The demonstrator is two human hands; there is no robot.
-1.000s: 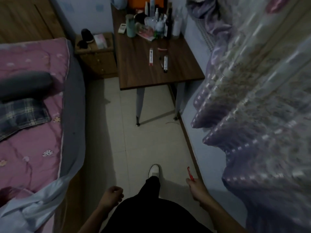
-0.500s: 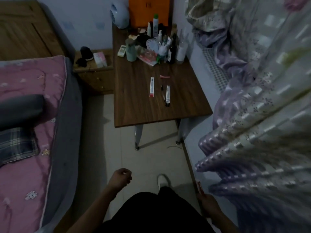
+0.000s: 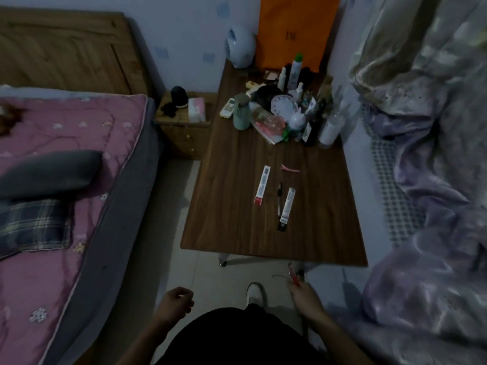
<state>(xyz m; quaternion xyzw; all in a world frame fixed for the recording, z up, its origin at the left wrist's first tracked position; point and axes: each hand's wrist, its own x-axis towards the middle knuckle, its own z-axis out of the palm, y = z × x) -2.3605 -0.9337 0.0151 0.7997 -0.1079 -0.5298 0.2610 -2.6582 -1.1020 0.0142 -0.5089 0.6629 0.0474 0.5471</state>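
- Right hand: fingers pinch a slim red item, held low, just short of the table.
- Left hand: clenched, empty.
- Risk: the item could catch the table's near edge and slip to the floor.

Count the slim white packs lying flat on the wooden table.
2. The red-ended pack lies left of a dark pen; the black-ended pack lies right of it, nearer the table's front edge. Others may hide among the bottles at the back.

Dim, bluish, grainy view with soft detail and wide-angle bending at edges.
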